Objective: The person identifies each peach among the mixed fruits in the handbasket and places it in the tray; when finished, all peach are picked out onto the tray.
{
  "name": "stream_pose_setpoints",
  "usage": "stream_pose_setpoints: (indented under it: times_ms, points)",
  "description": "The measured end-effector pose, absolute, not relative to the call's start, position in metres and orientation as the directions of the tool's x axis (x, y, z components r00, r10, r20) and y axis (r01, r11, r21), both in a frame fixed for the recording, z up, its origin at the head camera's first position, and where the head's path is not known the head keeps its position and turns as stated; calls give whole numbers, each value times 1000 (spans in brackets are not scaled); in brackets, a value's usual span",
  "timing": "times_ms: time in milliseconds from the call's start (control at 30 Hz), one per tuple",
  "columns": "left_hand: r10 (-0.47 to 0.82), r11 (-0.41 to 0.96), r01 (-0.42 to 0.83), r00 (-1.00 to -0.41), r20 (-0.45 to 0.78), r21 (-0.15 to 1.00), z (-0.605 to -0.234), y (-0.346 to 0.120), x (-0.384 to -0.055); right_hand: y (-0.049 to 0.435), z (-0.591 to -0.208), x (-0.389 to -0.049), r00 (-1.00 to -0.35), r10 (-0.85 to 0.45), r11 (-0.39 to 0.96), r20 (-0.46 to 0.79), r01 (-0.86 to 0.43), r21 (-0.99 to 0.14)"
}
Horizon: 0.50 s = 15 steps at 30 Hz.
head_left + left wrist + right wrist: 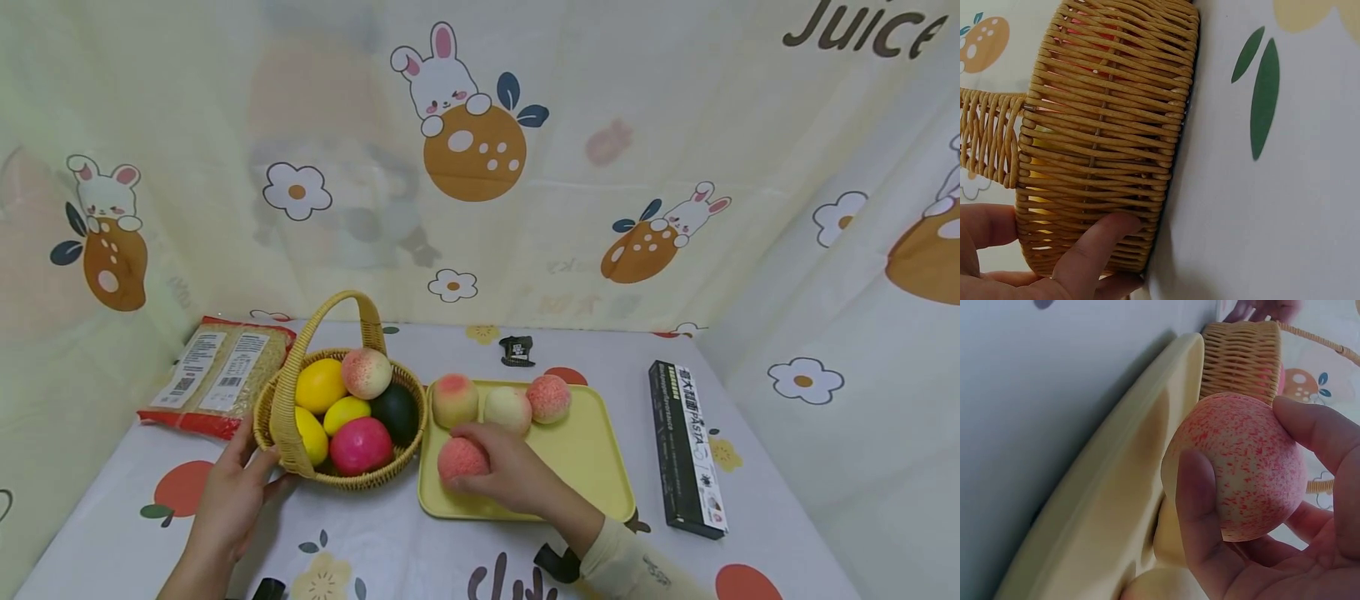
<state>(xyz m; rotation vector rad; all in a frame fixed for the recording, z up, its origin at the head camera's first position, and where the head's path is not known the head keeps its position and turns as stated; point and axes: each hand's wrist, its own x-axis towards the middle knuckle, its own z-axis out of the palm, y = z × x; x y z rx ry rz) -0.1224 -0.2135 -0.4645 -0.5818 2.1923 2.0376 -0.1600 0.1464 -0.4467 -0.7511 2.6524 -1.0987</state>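
My right hand (517,471) holds a pink speckled peach (1241,465) between thumb and fingers, over the left part of the yellow tray (588,467). Along the tray's back lie a yellow-and-red peach (454,400), a pale peach (504,408) and a pink peach (549,398). To the left stands a wicker basket (1104,125) with an arched handle. My left hand (232,500) grips its left side, the thumb on the woven wall. Inside the basket are yellow fruits (320,385), a red-pink fruit (362,447), a dark green fruit (397,414) and a peach (367,372).
A red-edged bag of grain (221,375) lies behind the basket on the left. To the right of the tray is a black-and-white pasta box (686,450). A small black packet (517,351) sits behind the tray, and a printed curtain (525,250) hangs at the back.
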Motion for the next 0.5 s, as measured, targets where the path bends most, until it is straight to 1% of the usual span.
stream_pose_setpoints:
  times_ms: [233,500]
  points:
    - [-214,43,-333,-924,-317,942,-464,-214,-122,140,-451,-161,-849,-526,610,36,-407,-680]
    - [-219,45,-331,-924,-314,943,-464,-213,-122,137,-451,-160,-861,-509,635,-16,-363,-682]
